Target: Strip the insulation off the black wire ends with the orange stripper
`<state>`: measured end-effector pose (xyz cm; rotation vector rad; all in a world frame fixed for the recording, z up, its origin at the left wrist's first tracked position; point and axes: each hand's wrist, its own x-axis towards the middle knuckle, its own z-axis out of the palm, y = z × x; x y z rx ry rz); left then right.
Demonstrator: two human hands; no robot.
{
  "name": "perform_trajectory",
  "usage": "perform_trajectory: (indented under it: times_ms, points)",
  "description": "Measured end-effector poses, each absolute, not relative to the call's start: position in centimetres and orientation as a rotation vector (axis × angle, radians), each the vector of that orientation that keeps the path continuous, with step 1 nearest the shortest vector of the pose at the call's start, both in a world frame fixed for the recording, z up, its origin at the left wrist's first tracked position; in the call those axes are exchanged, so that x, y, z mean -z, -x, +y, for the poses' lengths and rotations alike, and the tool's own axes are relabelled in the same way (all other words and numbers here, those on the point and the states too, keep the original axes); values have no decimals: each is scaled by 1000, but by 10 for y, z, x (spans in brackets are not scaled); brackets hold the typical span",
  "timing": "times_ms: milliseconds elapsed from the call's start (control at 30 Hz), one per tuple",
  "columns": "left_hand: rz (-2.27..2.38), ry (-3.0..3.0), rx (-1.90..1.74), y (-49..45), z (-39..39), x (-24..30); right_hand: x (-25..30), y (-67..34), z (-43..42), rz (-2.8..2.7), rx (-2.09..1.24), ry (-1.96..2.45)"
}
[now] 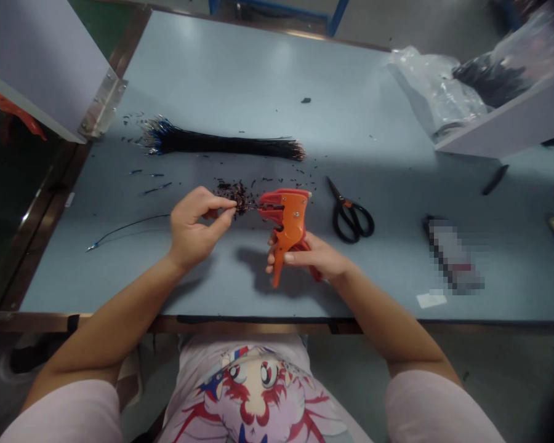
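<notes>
My right hand (pixel 314 257) grips the handles of an orange wire stripper (pixel 286 223), held upright with its jaws pointing left. My left hand (pixel 197 224) pinches a thin black wire (pixel 129 227) between thumb and fingers, its end at the stripper's jaws. The wire trails left across the grey-blue table (pixel 258 86) to a small blue tip. A small heap of black insulation scraps (pixel 234 192) lies just behind my left fingertips. Further back lies a long bundle of black wires (pixel 221 143) with blue ends on its left.
Black scissors (pixel 351 212) lie right of the stripper. A pixelated oblong object (pixel 452 252) and a white label (pixel 431 299) sit further right. A black pen (pixel 495 179), a white box with plastic bags (pixel 480 92) stand at back right. A white panel (pixel 37 61) rises at left.
</notes>
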<state>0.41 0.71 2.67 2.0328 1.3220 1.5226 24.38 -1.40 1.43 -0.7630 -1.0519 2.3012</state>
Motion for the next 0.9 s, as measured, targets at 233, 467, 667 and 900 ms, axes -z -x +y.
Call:
perform_trajectory:
  times_ms: [233, 467, 667, 900]
  points:
    - [1298, -2146, -1487, -5, 6, -25, -23, -241, -18, -1111, -2251, 871]
    - [1242, -2234, -1470, -6, 6, -24, -23, -238, -22, -1147, -2231, 867]
    - [1201, -2277, -1433, -7, 6, -23, -22, -235, -25, -1215, -2251, 823]
    - [1184, -2281, -1430, -7, 5, -25, -22, -234, -26, -1229, -2205, 800]
